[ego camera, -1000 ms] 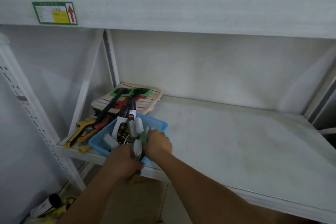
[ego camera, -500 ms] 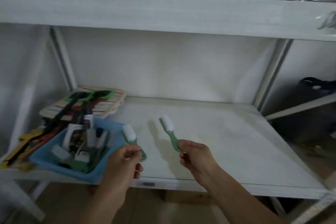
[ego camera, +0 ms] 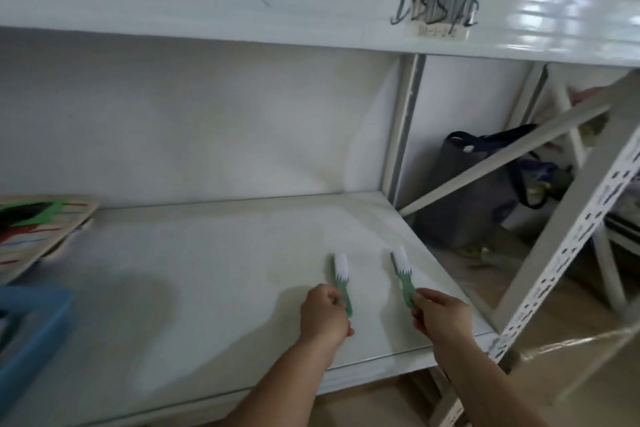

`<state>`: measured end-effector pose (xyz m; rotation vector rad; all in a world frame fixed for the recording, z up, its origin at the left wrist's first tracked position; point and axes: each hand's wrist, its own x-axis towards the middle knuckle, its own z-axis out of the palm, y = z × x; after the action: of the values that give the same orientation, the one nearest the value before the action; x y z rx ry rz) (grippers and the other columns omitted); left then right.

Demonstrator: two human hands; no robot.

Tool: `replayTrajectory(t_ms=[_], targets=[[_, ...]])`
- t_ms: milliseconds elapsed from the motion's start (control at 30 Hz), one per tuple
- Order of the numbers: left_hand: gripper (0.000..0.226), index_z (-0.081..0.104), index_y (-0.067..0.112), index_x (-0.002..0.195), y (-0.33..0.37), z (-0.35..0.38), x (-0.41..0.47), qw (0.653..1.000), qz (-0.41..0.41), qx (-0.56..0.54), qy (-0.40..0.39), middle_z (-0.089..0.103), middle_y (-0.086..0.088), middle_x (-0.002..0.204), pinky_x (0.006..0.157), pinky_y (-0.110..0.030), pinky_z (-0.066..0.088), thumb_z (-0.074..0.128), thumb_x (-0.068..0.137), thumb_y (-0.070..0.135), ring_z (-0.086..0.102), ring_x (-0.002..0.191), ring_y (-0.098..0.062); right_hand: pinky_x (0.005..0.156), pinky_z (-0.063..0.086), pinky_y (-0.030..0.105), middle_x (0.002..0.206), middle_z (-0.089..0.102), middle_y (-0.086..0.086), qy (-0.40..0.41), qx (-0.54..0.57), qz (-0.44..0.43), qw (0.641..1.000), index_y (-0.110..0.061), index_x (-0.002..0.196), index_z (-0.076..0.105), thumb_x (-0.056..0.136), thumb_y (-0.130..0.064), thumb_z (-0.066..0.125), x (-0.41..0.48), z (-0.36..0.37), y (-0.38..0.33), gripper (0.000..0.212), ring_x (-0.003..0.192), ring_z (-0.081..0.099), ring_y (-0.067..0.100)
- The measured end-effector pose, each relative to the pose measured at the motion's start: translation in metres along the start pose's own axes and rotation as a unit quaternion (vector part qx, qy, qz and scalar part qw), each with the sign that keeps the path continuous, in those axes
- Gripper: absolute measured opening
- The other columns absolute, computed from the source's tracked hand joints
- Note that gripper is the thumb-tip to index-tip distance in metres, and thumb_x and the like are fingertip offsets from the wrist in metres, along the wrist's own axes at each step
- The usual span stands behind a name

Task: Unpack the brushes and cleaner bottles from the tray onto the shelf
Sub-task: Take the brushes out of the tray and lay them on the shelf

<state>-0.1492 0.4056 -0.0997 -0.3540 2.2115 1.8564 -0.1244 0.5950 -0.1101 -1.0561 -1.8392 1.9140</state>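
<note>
**Two green brushes held over the white shelf**

White shelf point(ego camera: 214, 288) fills most of the view, with a pale back wall behind it and a second white board above, which carries a dark scribble point(ego camera: 437, 10) and a small label under it.

Each hand holds one brush near the right front part of this shelf. The left hand point(ego camera: 323, 317) is closed around the handle of the left brush point(ego camera: 342, 279), a small green brush with white bristles at the far end. The right hand point(ego camera: 440, 317) is clamped on the handle end of the right brush point(ego camera: 403, 276), which looks the same. Both brushes point away from the person, toward the back wall, and they stand side by side with a clear gap between them. I cannot tell whether they touch the shelf surface or hang just above it.

At the left front edge of the shelf only a corner of the blue tray point(ego camera: 33, 333) is visible; what is in it is cut off and blurred. Behind the tray, also at the left edge, lies a flat striped pack point(ego camera: 38, 227) with green, red and black parts.

To the right of the shelf stand the upright with holes point(ego camera: 568, 253) and a slanted brace. Behind them, on the floor, sits a dark bag point(ego camera: 485, 191).
</note>
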Motion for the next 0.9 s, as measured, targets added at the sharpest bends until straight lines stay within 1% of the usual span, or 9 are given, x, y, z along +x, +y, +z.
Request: replayTrajectory(t_ms=[67,133,267,333,433,567,700,800,900], targets=[[0.026,0.053,0.028,0.081,-0.002,0.012,0.015,0.999,0.022,0.045,0.011,0.064,-0.008,0.101,0.077,-0.047,0.062,0.043,0.089,0.006,0.071,0.074,-0.032,0.061,0.055,0.031,0.076,0.072,0.014,0.01,-0.024,-0.008,1.0,-0.005,0.101,0.076,0.089,-0.002,0.069,0.011,0.003,0.003,0.014,0.063,0.064,0.025],[0.025,0.057,0.03,0.089,-0.012,0.021,0.031,0.996,0.031,0.087,0.007,0.066,-0.011,0.11,0.085,-0.048,0.06,0.041,0.082,0.01,0.07,0.094,-0.035,0.069,0.058,0.033,0.076,0.073,0.011,0.016,-0.045,-0.011,0.999,-0.006,0.1,0.076,0.088,-0.003,0.07,0.017,0.006,0.005,0.014,0.064,0.067,0.024],[0.036,0.06,0.021,0.117,0.0,0.019,0.01,0.985,0.066,0.161,-0.009,0.058,-0.006,0.125,0.098,-0.042,0.053,0.044,0.087,0.012,0.062,0.11,-0.029,0.088,0.059,0.042,0.089,0.073,0.007,0.009,-0.092,-0.023,0.995,-0.006,0.11,0.074,0.086,-0.001,0.068,0.015,0.009,0.007,0.025,0.082,0.071,0.026],[0.035,0.06,0.022,0.121,0.003,0.012,-0.004,0.981,0.088,0.17,-0.012,0.054,-0.002,0.129,0.101,-0.038,0.049,0.046,0.091,0.011,0.059,0.115,-0.025,0.083,0.06,0.04,0.093,0.072,0.006,0.01,-0.108,-0.051,0.993,-0.008,0.112,0.072,0.088,-0.001,0.065,0.002,0.01,0.003,0.025,0.081,0.072,0.023],[0.027,0.064,0.026,0.113,0.001,-0.022,-0.029,0.985,0.097,0.14,-0.019,0.06,0.006,0.12,0.097,-0.035,0.051,0.051,0.091,0.017,0.063,0.107,-0.018,0.067,0.057,0.028,0.088,0.073,0.004,-0.014,-0.119,-0.113,0.986,-0.013,0.102,0.072,0.092,-0.002,0.061,-0.032,0.02,-0.007,0.019,0.07,0.074,0.017],[0.016,0.07,0.027,0.098,-0.003,-0.108,-0.055,0.983,0.124,0.137,0.016,0.068,0.011,0.1,0.083,-0.025,0.052,0.056,0.09,0.026,0.066,0.092,-0.008,0.062,0.058,0.026,0.078,0.075,0.001,-0.118,-0.155,-0.186,0.963,-0.011,0.092,0.075,0.091,-0.001,0.061,-0.09,0.063,-0.007,0.017,0.064,0.072,0.013],[0.008,0.07,0.028,0.088,-0.014,-0.213,-0.068,0.966,0.143,0.153,0.15,0.07,0.013,0.089,0.08,-0.028,0.054,0.062,0.088,0.026,0.066,0.083,-0.005,0.055,0.056,0.023,0.068,0.074,0.0,-0.253,-0.198,-0.222,0.921,-0.019,0.079,0.077,0.089,-0.002,0.064,-0.156,0.132,0.005,0.023,0.06,0.07,0.012],[0.007,0.068,0.026,0.086,-0.027,-0.284,-0.079,0.936,0.146,0.155,0.281,0.069,0.011,0.083,0.076,-0.032,0.052,0.063,0.088,0.022,0.065,0.079,-0.01,0.061,0.059,0.031,0.07,0.075,-0.003,-0.333,-0.226,-0.244,0.882,-0.023,0.078,0.077,0.089,-0.008,0.066,-0.201,0.191,0.011,0.022,0.066,0.071,0.014],[0.009,0.068,0.026,0.093,-0.037,-0.349,-0.089,0.908,0.112,0.202,0.35,0.069,0.008,0.089,0.078,-0.037,0.054,0.059,0.092,0.028,0.065,0.084,-0.018,0.072,0.053,0.024,0.082,0.076,-0.009,-0.382,-0.245,-0.296,0.841,-0.022,0.085,0.079,0.087,-0.012,0.068,-0.245,0.246,0.006,0.015,0.078,0.07,0.009]])
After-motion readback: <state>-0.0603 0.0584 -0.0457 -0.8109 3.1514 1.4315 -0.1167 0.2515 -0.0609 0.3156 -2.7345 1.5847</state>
